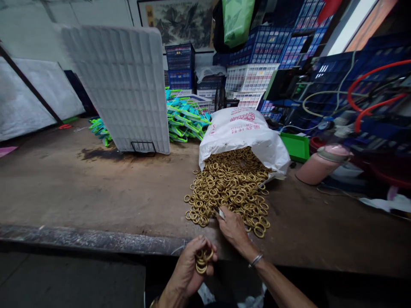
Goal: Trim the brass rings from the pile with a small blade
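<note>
A heap of gold-coloured rings (224,188) spills from the mouth of a white woven sack (237,130) onto the table. My left hand (192,265) is just off the table's front edge, palm up, its fingers curled round several gold rings (203,260). My right hand (233,226) reaches to the near side of the heap, fingers bent down against the rings. Something small and pale shows at its fingertips, and I cannot make out what the fingers grip there. A metal bracelet circles the right wrist.
Left of the sack, a tall white ribbed panel (125,85) stands in a black wire stand on the brown table (96,192). Behind it lie green and blue plastic pieces (186,115). A pink bottle (323,164), a green tray (294,146) and red hoses are at right; stacked crates (248,79) stand behind.
</note>
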Demonstrator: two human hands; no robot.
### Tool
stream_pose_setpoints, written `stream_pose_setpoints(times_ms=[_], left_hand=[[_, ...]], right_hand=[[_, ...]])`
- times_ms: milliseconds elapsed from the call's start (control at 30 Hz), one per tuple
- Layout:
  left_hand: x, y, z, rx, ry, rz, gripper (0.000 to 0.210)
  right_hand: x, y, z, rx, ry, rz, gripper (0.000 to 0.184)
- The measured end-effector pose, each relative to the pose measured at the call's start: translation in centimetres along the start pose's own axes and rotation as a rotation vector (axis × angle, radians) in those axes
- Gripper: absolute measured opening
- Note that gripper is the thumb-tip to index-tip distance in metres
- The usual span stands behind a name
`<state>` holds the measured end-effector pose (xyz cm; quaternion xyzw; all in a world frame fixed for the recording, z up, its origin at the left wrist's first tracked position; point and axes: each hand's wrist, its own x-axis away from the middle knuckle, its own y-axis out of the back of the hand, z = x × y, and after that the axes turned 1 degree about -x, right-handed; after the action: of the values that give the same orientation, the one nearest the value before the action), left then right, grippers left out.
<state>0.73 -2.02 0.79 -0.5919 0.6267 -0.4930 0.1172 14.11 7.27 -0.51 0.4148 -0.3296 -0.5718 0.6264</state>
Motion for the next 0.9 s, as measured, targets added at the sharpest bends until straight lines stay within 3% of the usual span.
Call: stream_pose_setpoints(times_ms=[167,367,733,900], left_hand=[[-0.9,-0.1,-0.3,0.027,0.012,-0.029,0.018],[-2.3,-0.5,-0.6,0.011,0.002,0.015,0.015],[-3.4,-0.6,-0.9,0.078,0.031,-0.003,0.012],[-3.7,-0.6,-1.2,0.087,0.047,0.002,0.014]], right_hand=[[0.4,0.2,-1.8,-0.226,-0.007,-0.02,0.026],[0.8,0.8,-2.5,-0.421,-0.018,-0.056,0.022],[-0.5,2.3,-1.9,-0.543,-0.025,0.069,0.02],[-0.8,2.1,-1.9,-0.824,-0.169,0.152,0.019]])
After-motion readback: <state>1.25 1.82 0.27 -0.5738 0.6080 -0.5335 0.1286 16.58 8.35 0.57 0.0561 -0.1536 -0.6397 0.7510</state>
